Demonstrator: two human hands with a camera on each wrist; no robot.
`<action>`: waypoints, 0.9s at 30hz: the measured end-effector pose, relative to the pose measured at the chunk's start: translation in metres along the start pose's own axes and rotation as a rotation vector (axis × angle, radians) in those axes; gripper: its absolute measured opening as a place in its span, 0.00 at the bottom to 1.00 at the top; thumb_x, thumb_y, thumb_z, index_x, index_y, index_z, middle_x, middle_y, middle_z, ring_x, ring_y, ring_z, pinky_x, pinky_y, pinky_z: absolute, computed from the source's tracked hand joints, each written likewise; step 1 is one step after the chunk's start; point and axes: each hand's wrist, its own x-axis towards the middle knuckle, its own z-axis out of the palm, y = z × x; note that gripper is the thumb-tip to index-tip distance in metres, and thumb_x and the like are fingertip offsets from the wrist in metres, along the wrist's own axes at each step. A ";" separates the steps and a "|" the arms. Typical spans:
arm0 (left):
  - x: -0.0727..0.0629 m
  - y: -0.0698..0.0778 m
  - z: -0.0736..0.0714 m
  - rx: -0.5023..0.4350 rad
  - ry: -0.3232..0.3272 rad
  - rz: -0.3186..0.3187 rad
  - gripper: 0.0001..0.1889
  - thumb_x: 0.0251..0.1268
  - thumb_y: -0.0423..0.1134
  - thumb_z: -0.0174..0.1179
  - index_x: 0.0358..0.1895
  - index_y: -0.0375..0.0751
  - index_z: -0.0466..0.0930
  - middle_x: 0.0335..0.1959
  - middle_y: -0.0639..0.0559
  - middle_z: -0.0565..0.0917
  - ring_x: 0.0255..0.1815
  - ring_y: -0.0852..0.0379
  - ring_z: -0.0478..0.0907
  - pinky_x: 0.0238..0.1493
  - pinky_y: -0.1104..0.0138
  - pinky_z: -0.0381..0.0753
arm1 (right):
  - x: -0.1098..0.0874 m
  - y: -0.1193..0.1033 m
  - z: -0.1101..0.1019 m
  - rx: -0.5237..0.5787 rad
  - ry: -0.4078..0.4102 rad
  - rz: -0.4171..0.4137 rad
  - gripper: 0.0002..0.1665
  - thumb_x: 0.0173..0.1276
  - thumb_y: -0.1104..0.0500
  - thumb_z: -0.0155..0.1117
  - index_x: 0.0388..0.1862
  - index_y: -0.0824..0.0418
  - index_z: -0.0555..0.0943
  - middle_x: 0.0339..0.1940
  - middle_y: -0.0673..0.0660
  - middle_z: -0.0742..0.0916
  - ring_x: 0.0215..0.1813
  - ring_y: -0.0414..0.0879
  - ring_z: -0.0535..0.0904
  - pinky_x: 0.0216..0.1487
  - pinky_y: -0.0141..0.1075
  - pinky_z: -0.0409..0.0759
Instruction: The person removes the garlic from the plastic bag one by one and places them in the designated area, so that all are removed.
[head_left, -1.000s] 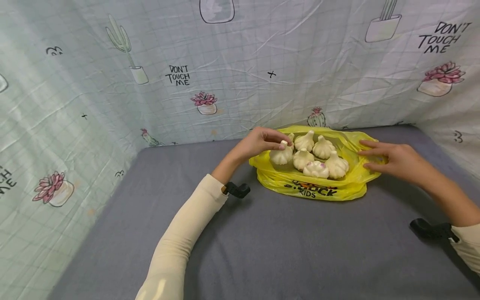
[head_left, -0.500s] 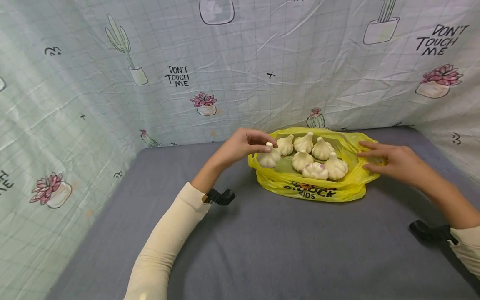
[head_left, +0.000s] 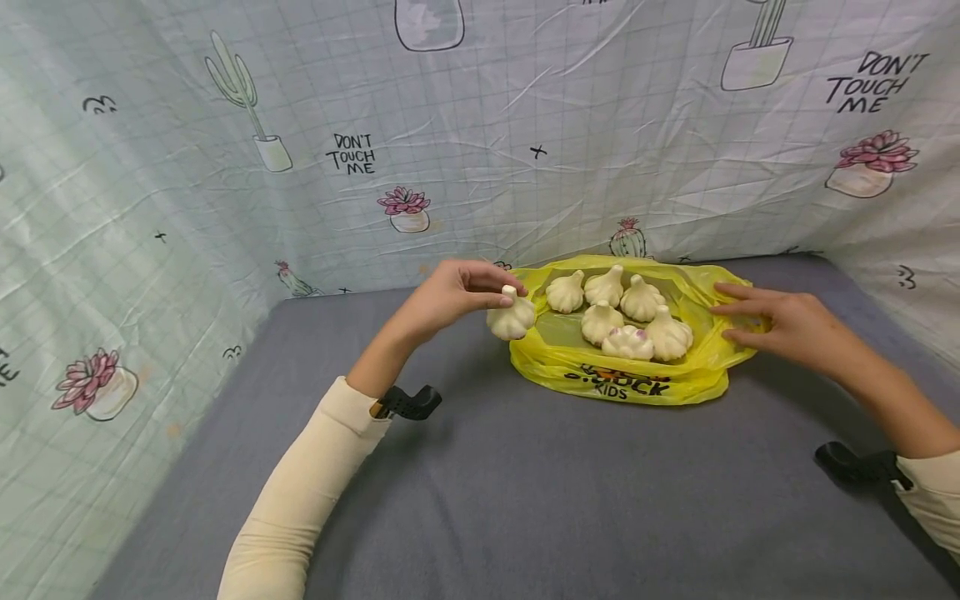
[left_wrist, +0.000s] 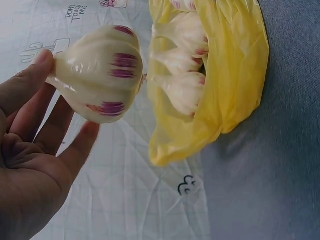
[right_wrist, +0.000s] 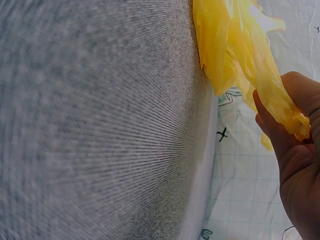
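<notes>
My left hand (head_left: 453,296) pinches a garlic bulb (head_left: 512,318) by its stem, just off the left end of the yellow plastic bag (head_left: 622,385). In the left wrist view this bulb (left_wrist: 100,75) is cream with purple streaks, thumb and fingers about its neck. Several more garlic bulbs (head_left: 602,322) sit inside the open bag on the table. At the bag's right end my right hand (head_left: 787,321) holds the rim. The right wrist view has a fold of the bag (right_wrist: 272,95) between the right thumb and fingers.
A grey cloth covers the table (head_left: 570,500). Behind and to the left hangs a pale curtain (head_left: 480,150) printed with cacti and lettering, close to the bag's back edge. Black straps with camera mounts (head_left: 412,403) sit on both wrists.
My left hand has moved left with the garlic bulb, from above the bag's left part to just outside its rim. My right hand has stayed at the bag's right end.
</notes>
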 end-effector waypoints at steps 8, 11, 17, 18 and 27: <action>-0.022 -0.006 -0.013 0.030 0.005 0.002 0.11 0.67 0.35 0.69 0.51 0.40 0.89 0.47 0.49 0.90 0.54 0.53 0.85 0.54 0.60 0.83 | -0.001 0.000 0.001 0.007 0.006 -0.020 0.22 0.57 0.64 0.79 0.52 0.62 0.89 0.68 0.62 0.80 0.20 0.28 0.65 0.22 0.29 0.65; -0.030 -0.008 -0.016 0.039 0.015 -0.011 0.11 0.68 0.36 0.68 0.51 0.41 0.89 0.48 0.49 0.89 0.53 0.52 0.85 0.54 0.59 0.83 | -0.001 -0.001 0.000 0.006 0.007 -0.016 0.22 0.56 0.65 0.79 0.52 0.63 0.89 0.65 0.68 0.82 0.19 0.28 0.64 0.21 0.29 0.64; -0.044 -0.010 -0.023 0.038 0.057 -0.035 0.11 0.67 0.38 0.69 0.51 0.42 0.89 0.48 0.48 0.89 0.52 0.51 0.85 0.52 0.59 0.84 | -0.001 -0.002 -0.001 0.006 0.007 0.003 0.22 0.57 0.65 0.79 0.52 0.63 0.89 0.64 0.69 0.81 0.19 0.28 0.63 0.20 0.30 0.63; -0.046 -0.010 -0.024 0.035 0.064 -0.033 0.11 0.67 0.38 0.69 0.50 0.42 0.90 0.47 0.48 0.89 0.52 0.51 0.86 0.51 0.60 0.84 | -0.001 -0.001 -0.001 0.007 0.007 0.004 0.22 0.57 0.65 0.79 0.52 0.63 0.89 0.64 0.69 0.81 0.18 0.28 0.63 0.20 0.30 0.63; -0.057 -0.014 -0.034 0.020 0.093 -0.037 0.12 0.66 0.38 0.71 0.50 0.41 0.90 0.48 0.47 0.89 0.50 0.49 0.86 0.47 0.61 0.85 | 0.000 -0.001 0.001 0.015 0.013 -0.017 0.21 0.57 0.65 0.78 0.52 0.63 0.89 0.64 0.69 0.82 0.18 0.28 0.60 0.20 0.29 0.62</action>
